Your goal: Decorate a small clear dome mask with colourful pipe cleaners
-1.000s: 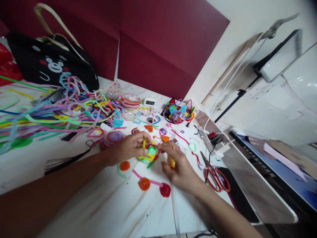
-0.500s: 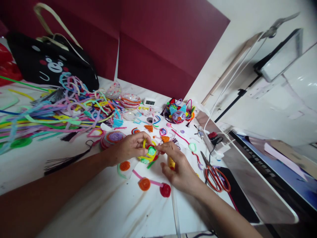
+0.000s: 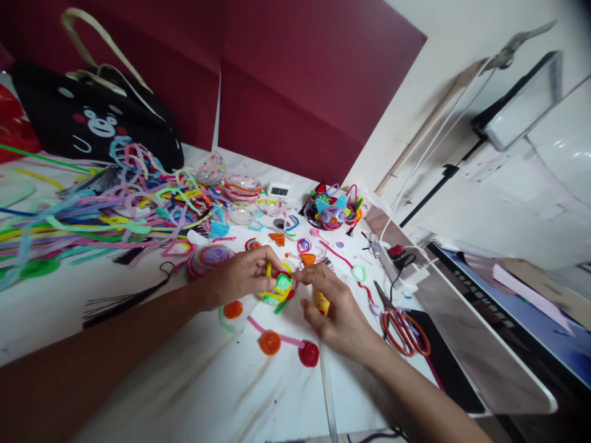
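My left hand is closed on a small craft piece of yellow pipe cleaner, its thumb and fingers at the piece's left edge. A light green coil with red around it sits on top of the piece. My right hand reaches in from the right, its index fingertip at the red edge beside the green coil. The right thumb stands apart from the fingers. Beneath that hand is a yellow object, mostly hidden. A clear stick runs from under the hand toward the table's front.
Orange coils and a red coil lie in front. Orange-handled scissors rest at the right, on a black pad. Left are a pile of pipe cleaners and a black bag. Finished-looking ornaments stand behind.
My right index finger has shifted slightly right, from the top of the green coil to its edge, and more of the coil shows. The left hand keeps its hold.
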Available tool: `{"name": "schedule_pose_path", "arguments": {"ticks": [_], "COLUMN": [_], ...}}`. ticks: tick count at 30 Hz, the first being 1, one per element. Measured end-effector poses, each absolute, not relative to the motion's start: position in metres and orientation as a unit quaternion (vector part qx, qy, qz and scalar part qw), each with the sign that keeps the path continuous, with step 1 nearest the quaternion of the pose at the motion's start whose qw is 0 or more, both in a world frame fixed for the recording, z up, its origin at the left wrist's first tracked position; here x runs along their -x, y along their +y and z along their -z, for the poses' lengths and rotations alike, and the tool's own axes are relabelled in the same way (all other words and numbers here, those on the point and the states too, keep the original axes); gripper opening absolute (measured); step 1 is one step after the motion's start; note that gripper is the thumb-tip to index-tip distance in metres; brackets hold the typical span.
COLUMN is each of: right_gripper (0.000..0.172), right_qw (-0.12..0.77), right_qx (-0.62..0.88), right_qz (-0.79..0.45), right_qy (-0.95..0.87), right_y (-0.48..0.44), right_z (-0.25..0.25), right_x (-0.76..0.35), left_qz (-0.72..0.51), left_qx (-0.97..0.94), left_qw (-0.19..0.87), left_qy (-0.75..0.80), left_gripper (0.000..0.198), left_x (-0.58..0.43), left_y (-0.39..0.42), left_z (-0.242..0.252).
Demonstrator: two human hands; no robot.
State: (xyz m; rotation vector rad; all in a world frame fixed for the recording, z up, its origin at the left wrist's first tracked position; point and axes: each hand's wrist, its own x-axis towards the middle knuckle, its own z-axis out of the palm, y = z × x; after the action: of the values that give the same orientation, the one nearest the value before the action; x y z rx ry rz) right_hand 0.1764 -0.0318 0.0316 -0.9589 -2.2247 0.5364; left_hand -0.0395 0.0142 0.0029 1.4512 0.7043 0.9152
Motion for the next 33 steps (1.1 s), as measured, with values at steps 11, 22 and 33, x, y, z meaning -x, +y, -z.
{"name": "schedule_pose_path", "arguments": {"ticks": [11,22,33], "right_gripper": [0.047,0.043,0.046], "right_qw": [0.315,0.309,0.273], "right_qx": [0.358,0.354,0.372], "right_qz": [-0.145,-0.118,-0.074], "right_qy": [-0.867,-0.875,-0.884], "right_y": [-0.034,-0.032,-0.034], "right_z": [-0.028,-0.028,-0.031], "right_x": [-0.177,-0.176,-0.172], "left_qz": [-0.404,-0.405,-0.416], "left_qx": [-0.626,-0.620,-0.619], "left_qw": [0.595,0.598,0.578], "left_qy": [0.303,0.306,0.331], "left_gripper": [0.020,0.019,0.023], "left_x": [0.039,0.042,0.042], "left_y": [0.016,0.018,0.018], "left_z": [0.004,0.007,0.008]}}
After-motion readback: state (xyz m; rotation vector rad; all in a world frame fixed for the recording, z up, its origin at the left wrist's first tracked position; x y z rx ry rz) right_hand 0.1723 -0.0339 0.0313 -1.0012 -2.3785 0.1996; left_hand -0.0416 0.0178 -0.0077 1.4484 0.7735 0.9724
